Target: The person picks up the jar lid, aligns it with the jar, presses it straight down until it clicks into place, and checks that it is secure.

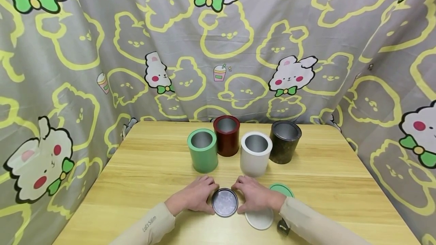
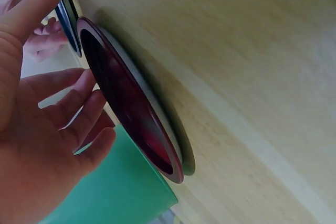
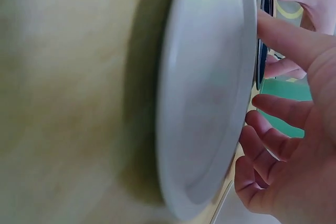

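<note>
A round black-rimmed lid (image 1: 225,202) with a silvery face lies on the table between the two hands. My left hand (image 1: 195,196) is at its left edge and my right hand (image 1: 254,196) at its right edge, thumbs near and fingers far, loosely spread. Whether the fingertips touch the rim is hard to tell. Under the left hand, a dark red lid (image 2: 131,98) shows in the left wrist view; the head view hides it. A white lid (image 1: 259,219) lies below the right hand, and a green lid (image 1: 281,188), partly covered, lies behind the right wrist.
Four open cans stand farther back: green (image 1: 204,158), dark red (image 1: 227,139), white (image 1: 254,160) and black (image 1: 282,148). By the right forearm is a small black object (image 1: 283,227) with a white mark. A patterned grey curtain (image 1: 211,48) encloses the wooden table (image 1: 136,169).
</note>
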The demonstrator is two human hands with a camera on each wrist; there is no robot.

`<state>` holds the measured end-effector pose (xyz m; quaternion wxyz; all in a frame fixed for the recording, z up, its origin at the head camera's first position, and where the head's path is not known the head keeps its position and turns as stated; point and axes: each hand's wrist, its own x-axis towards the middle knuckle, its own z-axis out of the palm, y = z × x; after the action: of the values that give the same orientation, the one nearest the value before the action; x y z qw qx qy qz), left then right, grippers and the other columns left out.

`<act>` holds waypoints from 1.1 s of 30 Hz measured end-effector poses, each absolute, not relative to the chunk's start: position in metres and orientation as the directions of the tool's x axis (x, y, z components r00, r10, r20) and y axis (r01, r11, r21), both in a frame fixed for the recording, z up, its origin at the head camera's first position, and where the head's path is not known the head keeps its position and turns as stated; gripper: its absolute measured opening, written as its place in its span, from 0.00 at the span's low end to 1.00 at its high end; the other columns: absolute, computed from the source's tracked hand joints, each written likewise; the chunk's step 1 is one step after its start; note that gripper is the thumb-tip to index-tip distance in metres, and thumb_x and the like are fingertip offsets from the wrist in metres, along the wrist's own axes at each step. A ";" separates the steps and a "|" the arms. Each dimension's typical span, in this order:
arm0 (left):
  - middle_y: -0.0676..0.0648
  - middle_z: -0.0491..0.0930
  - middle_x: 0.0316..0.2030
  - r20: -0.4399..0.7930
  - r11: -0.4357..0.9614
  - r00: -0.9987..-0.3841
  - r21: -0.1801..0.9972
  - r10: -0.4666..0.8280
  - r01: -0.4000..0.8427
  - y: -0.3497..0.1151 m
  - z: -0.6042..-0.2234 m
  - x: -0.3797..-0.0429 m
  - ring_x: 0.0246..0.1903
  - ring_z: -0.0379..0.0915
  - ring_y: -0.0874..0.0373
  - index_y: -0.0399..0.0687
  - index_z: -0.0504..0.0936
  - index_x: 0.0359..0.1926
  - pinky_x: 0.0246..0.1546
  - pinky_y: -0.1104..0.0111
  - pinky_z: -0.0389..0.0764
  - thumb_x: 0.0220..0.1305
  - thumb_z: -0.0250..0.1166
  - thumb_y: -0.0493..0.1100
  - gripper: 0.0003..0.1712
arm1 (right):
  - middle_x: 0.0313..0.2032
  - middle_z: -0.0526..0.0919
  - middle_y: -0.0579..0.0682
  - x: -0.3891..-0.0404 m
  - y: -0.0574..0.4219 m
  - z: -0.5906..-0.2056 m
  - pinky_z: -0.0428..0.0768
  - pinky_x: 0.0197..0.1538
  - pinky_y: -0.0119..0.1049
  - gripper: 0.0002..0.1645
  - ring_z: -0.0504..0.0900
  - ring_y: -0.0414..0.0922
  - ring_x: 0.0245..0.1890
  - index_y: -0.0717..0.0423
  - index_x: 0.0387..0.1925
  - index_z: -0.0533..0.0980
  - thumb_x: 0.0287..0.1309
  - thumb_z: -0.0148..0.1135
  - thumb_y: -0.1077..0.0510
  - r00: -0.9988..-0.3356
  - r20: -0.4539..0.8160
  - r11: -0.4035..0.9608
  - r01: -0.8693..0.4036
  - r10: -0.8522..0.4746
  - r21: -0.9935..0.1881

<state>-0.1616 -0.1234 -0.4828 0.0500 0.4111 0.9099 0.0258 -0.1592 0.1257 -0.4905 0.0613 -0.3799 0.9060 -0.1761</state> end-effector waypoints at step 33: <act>0.55 0.73 0.42 -0.007 0.668 -0.676 0.161 0.737 0.727 -0.127 -0.480 -0.159 0.46 0.66 0.60 0.47 0.77 0.53 0.51 0.63 0.67 0.45 0.69 0.67 0.40 | 0.41 0.75 0.41 -0.166 0.128 -0.491 0.71 0.47 0.38 0.33 0.68 0.37 0.43 0.53 0.51 0.77 0.42 0.74 0.44 -0.692 0.045 0.620 -0.672 -0.720 -0.405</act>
<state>-0.1594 -0.1273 -0.4799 0.0355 0.4011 0.9125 0.0724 -0.1658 0.1284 -0.4908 0.0610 -0.3876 0.8980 -0.1993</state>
